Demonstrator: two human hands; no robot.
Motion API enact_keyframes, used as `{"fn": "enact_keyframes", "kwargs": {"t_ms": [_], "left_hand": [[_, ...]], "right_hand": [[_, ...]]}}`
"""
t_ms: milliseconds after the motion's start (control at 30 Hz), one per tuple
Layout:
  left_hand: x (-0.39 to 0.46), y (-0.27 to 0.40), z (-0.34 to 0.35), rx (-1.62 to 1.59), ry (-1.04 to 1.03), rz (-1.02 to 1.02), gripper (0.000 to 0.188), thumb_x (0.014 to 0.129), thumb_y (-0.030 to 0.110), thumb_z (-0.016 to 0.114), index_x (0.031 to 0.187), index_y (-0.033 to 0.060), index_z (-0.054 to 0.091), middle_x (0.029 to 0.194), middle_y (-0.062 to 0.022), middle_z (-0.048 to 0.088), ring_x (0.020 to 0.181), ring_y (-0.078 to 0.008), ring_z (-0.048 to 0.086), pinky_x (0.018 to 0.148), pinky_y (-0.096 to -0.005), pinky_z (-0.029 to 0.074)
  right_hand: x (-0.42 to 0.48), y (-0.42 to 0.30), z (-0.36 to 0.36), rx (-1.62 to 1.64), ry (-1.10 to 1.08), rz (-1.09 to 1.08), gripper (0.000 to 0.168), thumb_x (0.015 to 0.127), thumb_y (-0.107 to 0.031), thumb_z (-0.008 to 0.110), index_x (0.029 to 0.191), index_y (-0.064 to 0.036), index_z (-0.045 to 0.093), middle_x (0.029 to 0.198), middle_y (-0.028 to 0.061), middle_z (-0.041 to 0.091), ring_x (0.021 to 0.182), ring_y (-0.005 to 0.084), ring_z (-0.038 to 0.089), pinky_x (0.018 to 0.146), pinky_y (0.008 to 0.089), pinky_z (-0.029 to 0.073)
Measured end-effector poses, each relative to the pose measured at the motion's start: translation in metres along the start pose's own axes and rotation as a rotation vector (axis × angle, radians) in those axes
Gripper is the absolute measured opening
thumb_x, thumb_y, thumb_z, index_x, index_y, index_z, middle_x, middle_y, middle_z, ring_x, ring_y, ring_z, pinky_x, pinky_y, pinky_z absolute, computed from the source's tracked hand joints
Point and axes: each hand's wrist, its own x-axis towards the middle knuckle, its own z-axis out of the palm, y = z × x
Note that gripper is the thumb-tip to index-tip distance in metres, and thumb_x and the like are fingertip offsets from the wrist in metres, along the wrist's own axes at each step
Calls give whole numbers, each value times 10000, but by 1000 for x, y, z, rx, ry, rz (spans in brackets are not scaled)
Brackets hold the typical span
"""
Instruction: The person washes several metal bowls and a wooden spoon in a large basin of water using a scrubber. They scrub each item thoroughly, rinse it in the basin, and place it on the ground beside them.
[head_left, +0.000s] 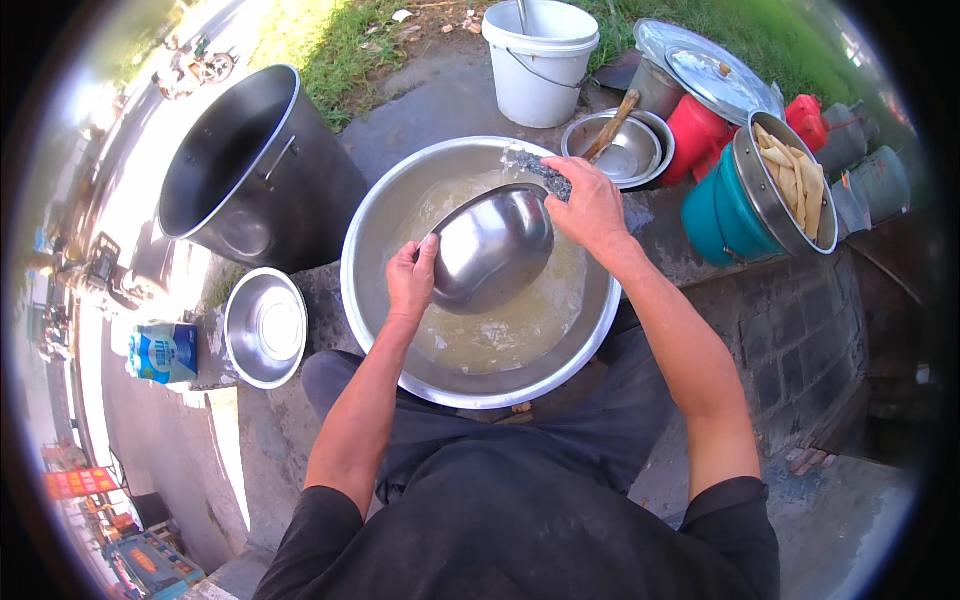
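Observation:
My left hand (411, 276) grips the rim of a stainless steel bowl (491, 255), thumb on its outer wall. Tilted on its side, the bowl hangs above a wide metal basin (375, 345) of cloudy water (487, 337). Between the fingers and thumb of my right hand (589, 202) is a dark grey scouring pad (551, 178), probably steel wool, close to the bowl's far rim. Water drips beside the pad. The bowl's inside faces away and is hidden.
A tall steel stockpot (315, 180) and a shallow bowl (266, 328) stand left. Beyond the basin are a white bucket (540, 82) and nested bowls (619, 150) with a wooden-handled tool (613, 127). A teal bucket (724, 210) carries a steel pot (772, 202) at right.

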Motion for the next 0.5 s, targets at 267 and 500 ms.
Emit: {"fn": "enact_keyframes", "kwargs": {"t_ms": [267, 500], "left_hand": [[-4, -24, -5, -270, 121, -169, 402, 956, 347, 595, 720, 21, 603, 665, 43, 522, 619, -40, 435, 528, -242, 364], [-11, -49, -16, -176, 279, -319, 428, 965, 359, 567, 781, -25, 614, 700, 20, 531, 653, -71, 425, 591, -273, 379]], "right_hand": [[-48, -97, 97, -102, -90, -388, 340, 786, -387, 677, 1053, -177, 671, 1245, 75, 564, 1179, 298, 498, 883, 447, 433], [-1, 14, 142, 281, -156, 564, 279, 847, -297, 521, 938, -123, 720, 1042, 116, 673, 1020, 329, 605, 849, 415, 485]]}}
